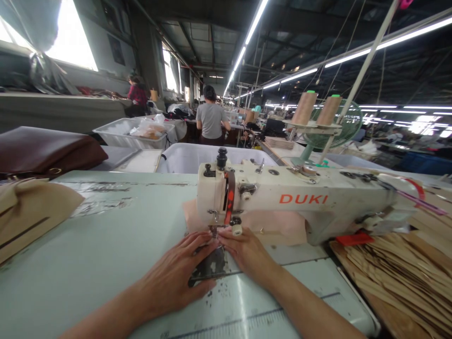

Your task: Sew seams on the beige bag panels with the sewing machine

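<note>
- Left hand (176, 268): palm down, fingers stretched toward the needle area, thumb spread out to the side; it is laid flat and not closed around anything; whether its fingertips press on the panel's near edge I cannot tell.
- Right hand (247, 252): fingers bent, tips just beside the presser foot (214, 230) and close to the left fingertips; whether it pinches the panel I cannot tell (the fingers hide that spot).
- Pale pink panel (282, 227): beneath the arm of the white sewing machine (261, 195), showing on both sides of the machine's head, just beyond the hands; a small gold-coloured fitting (262, 230) shows on it.
- Pale green table (106, 249): worn at the far edge; a printed scale (240, 322) runs along the near side.
- Right of the machine: a pile of tan strips (406, 278), a red object (355, 239) near its far end.
- Left: a tan piece (35, 216) with a dark slit; beyond it, a dark brown item (49, 148).
- Beyond the machine: a white bin (219, 153); a co-worker (212, 120) in grey, back turned.
</note>
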`<state>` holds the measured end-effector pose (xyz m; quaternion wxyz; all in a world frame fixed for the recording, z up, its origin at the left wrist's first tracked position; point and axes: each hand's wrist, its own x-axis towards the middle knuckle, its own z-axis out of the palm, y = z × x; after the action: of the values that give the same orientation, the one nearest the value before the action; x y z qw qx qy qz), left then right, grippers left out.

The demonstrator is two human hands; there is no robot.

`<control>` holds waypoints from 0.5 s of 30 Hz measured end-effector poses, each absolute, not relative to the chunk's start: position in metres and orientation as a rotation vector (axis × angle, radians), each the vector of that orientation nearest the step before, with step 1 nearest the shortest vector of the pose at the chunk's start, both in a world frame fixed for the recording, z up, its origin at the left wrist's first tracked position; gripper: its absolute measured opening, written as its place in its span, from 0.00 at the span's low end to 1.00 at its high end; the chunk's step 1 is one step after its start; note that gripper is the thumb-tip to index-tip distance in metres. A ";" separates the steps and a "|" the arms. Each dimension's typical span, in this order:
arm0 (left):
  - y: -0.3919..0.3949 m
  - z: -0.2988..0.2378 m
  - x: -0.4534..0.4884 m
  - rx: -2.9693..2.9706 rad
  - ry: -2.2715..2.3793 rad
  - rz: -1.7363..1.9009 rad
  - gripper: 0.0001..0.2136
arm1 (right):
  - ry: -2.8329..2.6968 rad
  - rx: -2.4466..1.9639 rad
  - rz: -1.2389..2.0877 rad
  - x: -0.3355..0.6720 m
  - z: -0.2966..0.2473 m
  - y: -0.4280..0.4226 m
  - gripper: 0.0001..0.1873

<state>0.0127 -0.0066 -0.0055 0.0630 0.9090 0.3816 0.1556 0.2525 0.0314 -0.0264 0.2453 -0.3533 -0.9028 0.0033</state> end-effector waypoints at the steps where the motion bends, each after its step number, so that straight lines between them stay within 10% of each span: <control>1: -0.006 -0.006 0.013 2.744 1.149 0.465 0.31 | -2.462 -0.968 0.010 0.251 -0.026 0.031 0.16; 15: -0.090 -0.022 0.013 2.899 1.342 1.025 0.18 | -2.319 -1.714 -0.050 0.306 0.007 -0.057 0.20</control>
<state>0.0132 -0.0898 -0.0223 -0.1064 0.8592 0.3978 0.3038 0.3061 -0.0570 0.0071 0.1282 -0.5893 -0.7975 -0.0172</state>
